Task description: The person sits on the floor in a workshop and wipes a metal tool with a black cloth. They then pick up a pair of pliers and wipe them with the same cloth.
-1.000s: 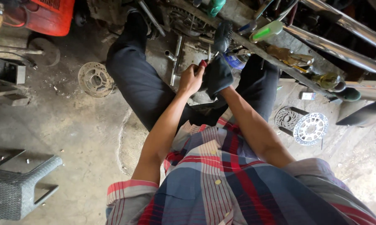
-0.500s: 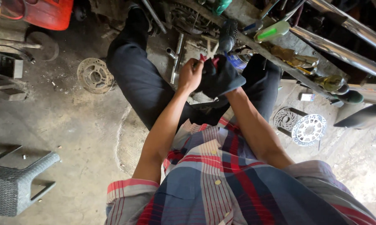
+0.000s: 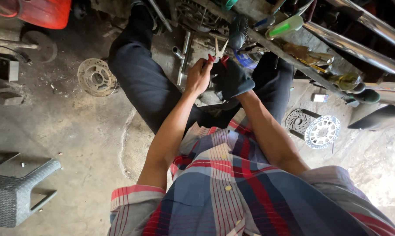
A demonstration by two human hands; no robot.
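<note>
- While the left hand (image 3: 199,76) clenches the red handles, the pliers (image 3: 218,50) point up and away, tips spread.
- Right hand (image 3: 232,81), wrapped in a dark rag (image 3: 237,78), touches the handles; its fingers are hidden.
- Pliers sit above the lap, before the cluttered rack (image 3: 293,52).

Workshop floor clutter around me

I see a grey woven stool (image 3: 13,192) at lower left, a rusty sprocket disc (image 3: 95,77) on the concrete floor (image 3: 88,144) at upper left, a red container (image 3: 42,12) in the top-left corner, two brake discs (image 3: 315,127) overlapping at right, and chrome pipes (image 3: 363,32) across the upper right.
</note>
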